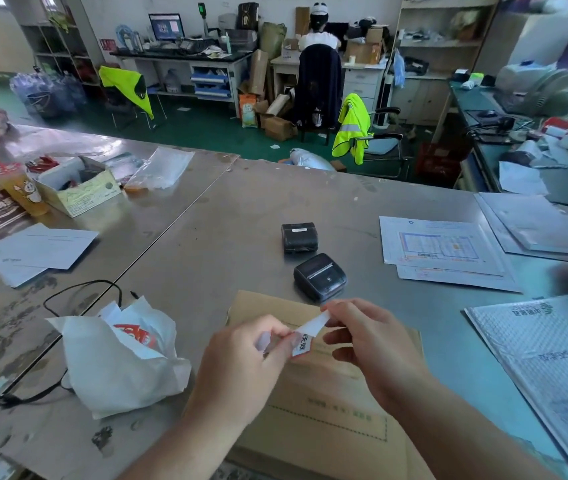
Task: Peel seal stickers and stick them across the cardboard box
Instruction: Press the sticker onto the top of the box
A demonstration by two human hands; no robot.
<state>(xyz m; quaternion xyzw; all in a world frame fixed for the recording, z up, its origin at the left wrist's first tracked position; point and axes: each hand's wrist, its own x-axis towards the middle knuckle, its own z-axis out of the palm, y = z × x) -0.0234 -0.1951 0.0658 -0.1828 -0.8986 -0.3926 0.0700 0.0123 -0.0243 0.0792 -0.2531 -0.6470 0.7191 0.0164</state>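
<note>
Item: seal sticker (305,336), small white strip with dark print, held in the air above the cardboard box (327,393), between both hands. My left hand (241,358) has thumb and forefinger pressed together on the sticker's lower left end, where a pale, translucent bit that I take for the backing shows; my right hand (369,344) pinches the upper white end and draws it up and to the right. I judge this as peeling in progress: two opposed pinches give the pull needed to part the label from its liner, and holding it directly over the box keeps the placing short. Nothing is stuck to the box lid that I can see. The box lies flat at the near edge of the metal table (241,209), its printed dashed panel toward me, its far edge just short of a black label printer (320,277); a second small black device (299,237) sits beyond it, toward the table's middle. To the left of the box, touching or nearly so, a crumpled white plastic bag (116,362) with a red print, a black cable (81,292) looping behind it. Along the right edge: printed waybill sheets (441,247) and a grey bubble mailer (549,362). Far left corner: an open carton (78,192) and a drink cup (19,188).
</note>
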